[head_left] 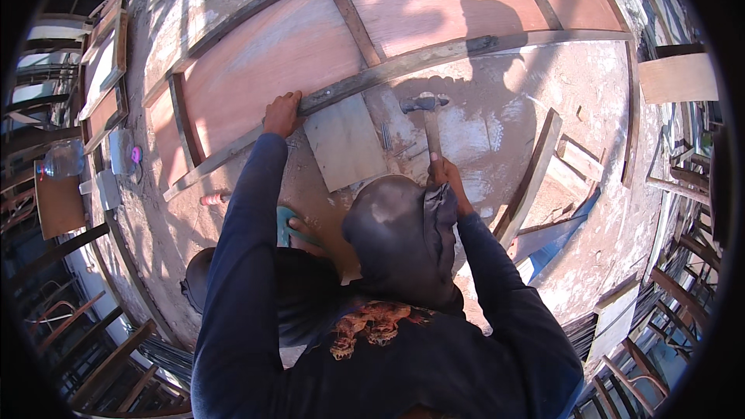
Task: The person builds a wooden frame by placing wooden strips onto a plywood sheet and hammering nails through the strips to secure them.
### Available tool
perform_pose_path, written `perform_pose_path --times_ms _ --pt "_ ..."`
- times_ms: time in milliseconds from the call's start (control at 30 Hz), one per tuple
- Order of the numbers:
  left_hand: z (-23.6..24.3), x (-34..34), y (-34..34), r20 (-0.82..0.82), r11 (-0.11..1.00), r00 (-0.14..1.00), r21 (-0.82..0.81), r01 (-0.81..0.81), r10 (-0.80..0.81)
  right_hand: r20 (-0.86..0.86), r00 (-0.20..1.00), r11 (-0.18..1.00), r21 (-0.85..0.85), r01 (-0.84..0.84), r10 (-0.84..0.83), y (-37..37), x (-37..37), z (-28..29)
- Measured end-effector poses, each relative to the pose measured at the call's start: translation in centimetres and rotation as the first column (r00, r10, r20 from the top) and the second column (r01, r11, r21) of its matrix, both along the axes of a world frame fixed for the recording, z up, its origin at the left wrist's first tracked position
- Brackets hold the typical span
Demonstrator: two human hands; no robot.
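Observation:
My left hand [283, 115] is closed over the near rail [403, 68] of a long wooden frame lying on the ground. Reddish plywood sheeting [264, 70] fills the frame between its crosspieces. In my right hand [452, 180] is a claw hammer [432, 130], gripped low on its wooden handle beside my knee, its metal head pointing away from me. The head is just short of the rail and apart from it. Between my hands a loose square board [345, 142] lies partly against the rail, with several thin nails [386, 136] beside its right edge.
Loose timber [531, 178] and a blue piece [560, 244] lie at right. A red-handled tool [214, 198] rests near my left forearm. Farther left are a clear plastic bottle [64, 159] and smaller framed panels [105, 70]. Stacked timber and bars line both sides.

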State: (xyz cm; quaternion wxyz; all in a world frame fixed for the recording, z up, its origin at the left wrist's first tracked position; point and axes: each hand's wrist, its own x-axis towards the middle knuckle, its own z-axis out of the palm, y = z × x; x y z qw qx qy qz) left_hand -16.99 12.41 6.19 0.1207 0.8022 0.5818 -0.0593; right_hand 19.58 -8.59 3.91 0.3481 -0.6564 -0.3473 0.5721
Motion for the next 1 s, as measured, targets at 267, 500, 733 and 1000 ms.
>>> perform_pose_path --times_ms 267,500,733,1000 --pt "1.3 4.1 -1.5 0.009 0.999 0.999 -0.005 -0.041 0.041 -0.064 0.995 0.974 -0.215 0.065 -0.080 0.4 2.8 1.0" --pt "0.8 6.0 -0.9 0.064 0.995 0.998 0.099 0.016 -0.023 0.766 0.518 0.925 -0.317 -0.210 0.380 -0.3 6.5 0.3" --pt "-0.6 5.1 -0.3 0.104 0.980 0.990 0.187 0.074 -0.095 0.935 0.344 0.687 0.308 -0.659 -0.089 13.0 0.8 6.3" --pt "-0.6 4.5 -0.1 0.164 0.981 0.981 0.181 0.076 -0.106 0.971 0.138 0.583 -0.003 -0.813 0.198 22.0 -2.7 4.2"
